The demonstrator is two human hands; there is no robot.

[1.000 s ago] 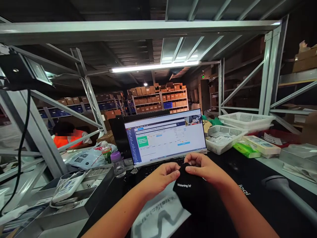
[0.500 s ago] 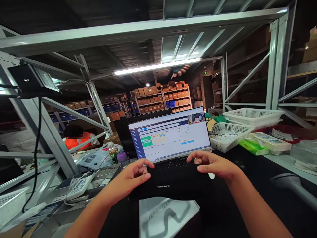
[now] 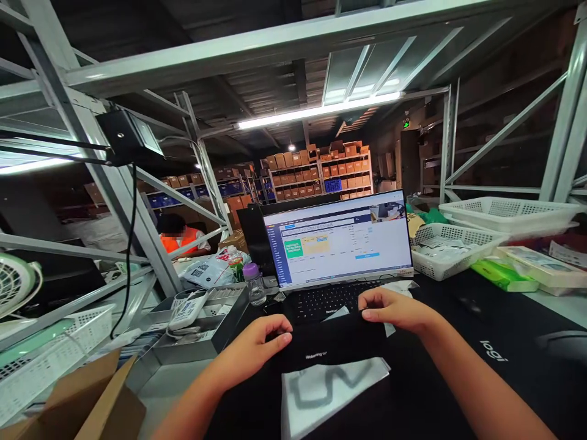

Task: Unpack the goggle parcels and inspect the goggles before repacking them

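the left hand (image 3: 261,348) and right hand (image 3: 392,310) each have fingers pinched together on the far edge of a black cloth (image 3: 337,342), a white printed sheet (image 3: 332,394) on its near side

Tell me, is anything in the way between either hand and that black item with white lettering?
Nothing visible is: the left hand and right hand are at opposite sides of the black item. The white printed packaging lies nearer the person.

There are two foreground hands (image 3: 259,348) (image 3: 398,309), one lit screen (image 3: 339,241), one keyboard (image 3: 316,302), one purple-capped bottle (image 3: 255,289) and one fan (image 3: 16,284).
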